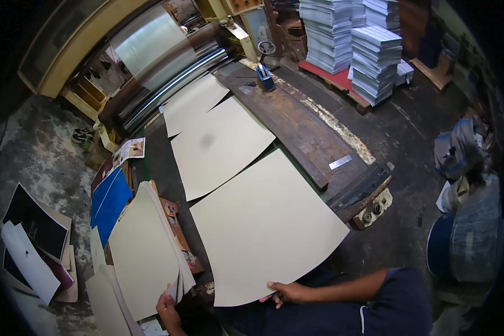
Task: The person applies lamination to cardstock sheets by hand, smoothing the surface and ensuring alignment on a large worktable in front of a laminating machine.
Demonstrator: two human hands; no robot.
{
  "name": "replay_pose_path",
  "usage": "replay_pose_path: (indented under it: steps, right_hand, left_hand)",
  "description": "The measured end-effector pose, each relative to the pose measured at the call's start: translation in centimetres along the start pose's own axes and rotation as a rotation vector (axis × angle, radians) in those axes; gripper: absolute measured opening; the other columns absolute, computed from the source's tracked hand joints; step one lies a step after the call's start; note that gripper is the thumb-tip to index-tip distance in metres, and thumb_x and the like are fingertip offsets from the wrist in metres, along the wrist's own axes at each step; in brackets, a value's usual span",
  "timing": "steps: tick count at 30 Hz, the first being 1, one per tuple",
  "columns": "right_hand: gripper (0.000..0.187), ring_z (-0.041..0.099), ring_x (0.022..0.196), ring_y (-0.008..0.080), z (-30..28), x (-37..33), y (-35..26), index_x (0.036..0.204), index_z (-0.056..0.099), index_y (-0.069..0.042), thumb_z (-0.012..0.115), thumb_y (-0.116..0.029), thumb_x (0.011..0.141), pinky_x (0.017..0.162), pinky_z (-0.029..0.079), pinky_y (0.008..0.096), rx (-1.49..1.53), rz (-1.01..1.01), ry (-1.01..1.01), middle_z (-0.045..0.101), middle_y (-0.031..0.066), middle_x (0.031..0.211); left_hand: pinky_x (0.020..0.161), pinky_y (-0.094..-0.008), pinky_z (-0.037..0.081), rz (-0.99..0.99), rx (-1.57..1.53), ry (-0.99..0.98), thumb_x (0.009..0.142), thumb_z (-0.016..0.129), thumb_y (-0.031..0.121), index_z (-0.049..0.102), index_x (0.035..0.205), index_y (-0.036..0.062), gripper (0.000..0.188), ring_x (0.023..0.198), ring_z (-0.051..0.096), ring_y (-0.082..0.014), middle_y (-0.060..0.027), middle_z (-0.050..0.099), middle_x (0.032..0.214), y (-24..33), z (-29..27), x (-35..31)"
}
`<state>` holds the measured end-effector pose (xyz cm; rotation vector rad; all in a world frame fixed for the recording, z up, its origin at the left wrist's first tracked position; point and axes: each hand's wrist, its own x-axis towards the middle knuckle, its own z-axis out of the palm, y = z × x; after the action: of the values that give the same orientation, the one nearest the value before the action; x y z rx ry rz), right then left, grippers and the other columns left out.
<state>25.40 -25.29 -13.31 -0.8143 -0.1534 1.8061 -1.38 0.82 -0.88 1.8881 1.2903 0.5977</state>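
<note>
My right hand (283,294) pinches the near edge of a large cream paper sheet (263,224), thumb on top and fingers below. Beyond it lie another cream sheet (221,145) with a grey smudge and a third sheet (193,103) reaching the machine's rollers (173,84). To the left, my left hand (168,308) is closed at the near corner of a stack of cream sheets (143,241); its grip on the sheet edges is partly hidden.
A dark feed table (285,123) carries a blue tape dispenser (265,78) and a metal strip (340,162). Tall paper stacks (327,36) stand on a pallet at back right. A wrapped roll (467,235) stands at right. Loose printed sheets (36,224) lie at left.
</note>
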Motion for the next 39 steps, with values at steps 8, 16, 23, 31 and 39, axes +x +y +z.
replay_pose_path:
  steps: [8,16,23,31,39]
  right_hand:
    - [0.045,0.049,0.059,0.0123,-0.7,1.3,-2.9,0.123,0.044,0.002,0.04,-0.037,0.101,0.065,0.052,0.0316,0.048,-0.141,0.077,0.065,0.0233,0.105]
    - [0.043,0.051,0.063,0.0114,-1.2,5.8,-6.2,0.118,0.047,0.004,0.043,-0.035,0.1,0.064,0.053,0.0301,-0.003,-0.337,0.209,0.066,0.0206,0.099]
    - [0.05,0.054,0.076,0.0115,-0.1,6.6,-7.2,0.141,0.023,-0.014,0.045,-0.028,0.098,0.069,0.054,0.0325,0.019,-0.457,0.23,0.056,0.0124,0.124]
    - [0.067,0.056,0.077,0.0138,-1.1,5.7,-8.4,0.15,0.015,-0.01,0.051,-0.026,0.095,0.071,0.056,0.0333,0.069,-0.405,0.214,0.051,0.0117,0.132]
    - [0.041,0.06,0.083,0.017,2.3,2.7,-10.9,0.12,0.05,0.002,0.06,-0.022,0.089,0.071,0.052,0.0323,-0.121,-0.436,0.178,0.059,0.0148,0.109]
  left_hand:
    - [0.09,-0.0332,0.043,0.208,0.079,0.359,0.094,0.059,0.021,0.063,0.107,-0.0041,0.028,0.096,0.059,-0.0223,-0.0128,0.064,0.1,2.1,5.0,-1.0]
    - [0.079,-0.0356,0.046,0.197,0.393,0.333,0.094,0.059,0.024,0.066,0.102,-0.0051,0.031,0.096,0.063,-0.0279,-0.018,0.064,0.092,1.0,5.1,-1.5]
    - [0.07,-0.0357,0.043,-0.109,-0.232,0.637,0.099,0.049,0.041,0.062,0.09,-0.0062,0.05,0.071,0.05,-0.021,-0.0139,0.061,0.078,2.3,1.5,-0.3]
    - [0.107,-0.0437,0.029,0.247,0.049,0.389,0.099,0.049,0.029,0.068,0.101,-0.0024,0.037,0.119,0.054,-0.0315,-0.0141,0.069,0.103,6.4,5.3,-4.3]
    - [0.111,-0.0634,0.003,0.503,0.134,-0.177,0.082,0.057,0.063,0.076,0.087,0.014,0.053,0.137,0.035,-0.0368,-0.0103,0.065,0.119,7.5,4.7,-5.1]
